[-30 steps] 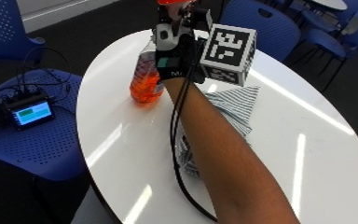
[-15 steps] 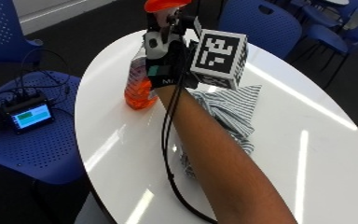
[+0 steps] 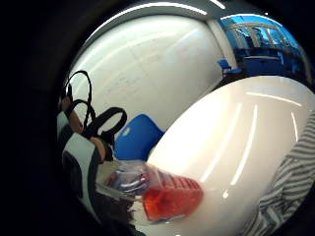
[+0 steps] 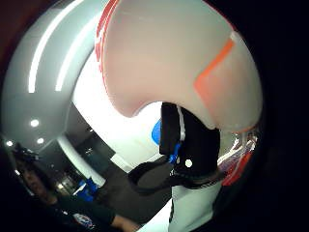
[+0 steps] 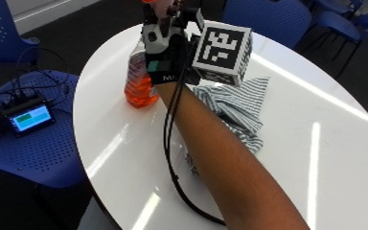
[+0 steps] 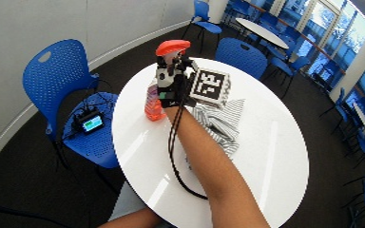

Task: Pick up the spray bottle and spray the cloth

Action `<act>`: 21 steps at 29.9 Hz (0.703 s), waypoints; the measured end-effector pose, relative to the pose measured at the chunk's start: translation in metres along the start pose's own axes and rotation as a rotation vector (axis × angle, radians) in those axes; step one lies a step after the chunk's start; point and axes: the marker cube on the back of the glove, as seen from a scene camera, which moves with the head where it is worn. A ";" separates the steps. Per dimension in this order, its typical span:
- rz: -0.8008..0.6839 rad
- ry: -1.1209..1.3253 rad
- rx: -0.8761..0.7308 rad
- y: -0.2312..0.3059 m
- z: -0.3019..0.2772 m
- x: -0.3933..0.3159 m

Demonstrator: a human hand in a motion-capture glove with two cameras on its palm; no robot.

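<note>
Orange liquid in the clear spray bottle, which stands at the table's 10 o'clock edge. Right hand wrapped round the bottle's neck under the orange trigger head; base appears to touch the tabletop, though lift-off can't be ruled out. Step in hand: the pick-up. Striped cloth lies crumpled at 3 o'clock from the bottle, just beside it. Next, likely: lift, swing nozzle toward cloth, squeeze trigger.

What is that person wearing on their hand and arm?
The right hand wears a black glove with white plastic pieces, a small green patch and white letters at the wrist. The forearm is bare, with no sleeve.
</note>
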 end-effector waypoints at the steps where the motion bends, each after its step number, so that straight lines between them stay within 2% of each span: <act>1: -0.003 -0.002 -0.001 0.001 0.002 0.000; 14: 0.048 -0.021 -0.020 0.009 0.011 0.003; 21: 0.143 -0.092 -0.121 0.018 0.019 0.004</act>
